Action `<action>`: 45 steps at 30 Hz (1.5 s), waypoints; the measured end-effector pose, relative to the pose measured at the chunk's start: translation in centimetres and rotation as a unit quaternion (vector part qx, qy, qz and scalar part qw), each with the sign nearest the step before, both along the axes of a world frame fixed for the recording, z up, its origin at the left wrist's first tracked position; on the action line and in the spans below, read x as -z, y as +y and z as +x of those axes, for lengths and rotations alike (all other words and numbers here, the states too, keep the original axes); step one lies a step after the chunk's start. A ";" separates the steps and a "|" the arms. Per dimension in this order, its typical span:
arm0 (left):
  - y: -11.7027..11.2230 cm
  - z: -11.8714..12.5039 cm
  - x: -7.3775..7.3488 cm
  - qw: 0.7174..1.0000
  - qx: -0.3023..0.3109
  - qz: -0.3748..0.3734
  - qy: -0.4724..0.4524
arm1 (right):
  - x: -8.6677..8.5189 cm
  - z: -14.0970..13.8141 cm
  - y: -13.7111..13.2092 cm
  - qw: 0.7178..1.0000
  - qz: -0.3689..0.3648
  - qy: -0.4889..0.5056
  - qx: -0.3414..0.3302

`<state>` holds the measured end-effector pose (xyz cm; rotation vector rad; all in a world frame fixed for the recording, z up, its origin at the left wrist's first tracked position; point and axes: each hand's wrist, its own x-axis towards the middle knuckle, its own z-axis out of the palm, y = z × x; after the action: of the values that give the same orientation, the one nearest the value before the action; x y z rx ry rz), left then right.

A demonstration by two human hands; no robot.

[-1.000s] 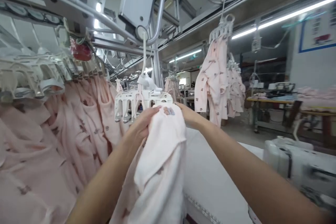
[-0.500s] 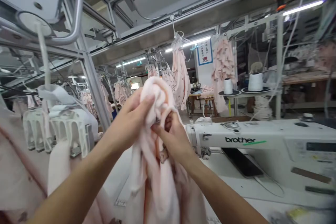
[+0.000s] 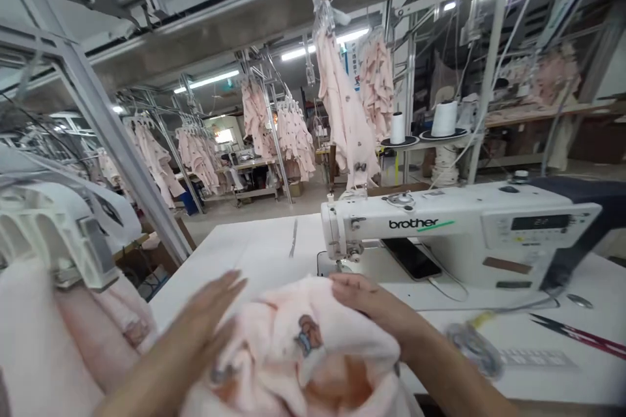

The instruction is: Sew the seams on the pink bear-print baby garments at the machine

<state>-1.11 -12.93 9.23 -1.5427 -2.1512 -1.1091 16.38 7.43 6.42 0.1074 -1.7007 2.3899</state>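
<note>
A pale pink fleecy garment (image 3: 278, 332) with small bear prints lies bunched at the front edge of the sewing table, below the machine head. My left hand (image 3: 208, 313) is at its left side, smeared by motion, fingers stretched out and apart from any grip. At the garment's far right edge, my right hand (image 3: 364, 300) has its fingers over the cloth; the thumb is hidden. The white sewing machine (image 3: 415, 225) stands just beyond, its needle area (image 3: 340, 266) close to my right fingertips.
Pink garments (image 3: 73, 332) hang from a white clip hanger (image 3: 53, 228) at the near left. A phone (image 3: 411, 258) lies under the machine arm. Red-handled scissors (image 3: 580, 333), a clear ruler (image 3: 535, 358) and a tangled clear item (image 3: 474, 348) are on the right. Thread cones (image 3: 444, 118) stand behind.
The garment has come down from in front of my face to the table edge. Both hands have lowered and spread apart; my left has let go. The view has turned right and down.
</note>
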 end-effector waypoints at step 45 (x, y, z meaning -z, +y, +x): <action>9.6 5.2 11.4 0.970 0.104 -0.014 -0.221 | 6.6 1.1 -0.8 0.929 0.218 -0.085 0.286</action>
<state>4.12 -3.31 -2.14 -1.6934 -2.3176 -1.6324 17.46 6.65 -0.18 -0.4781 -1.9698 1.6191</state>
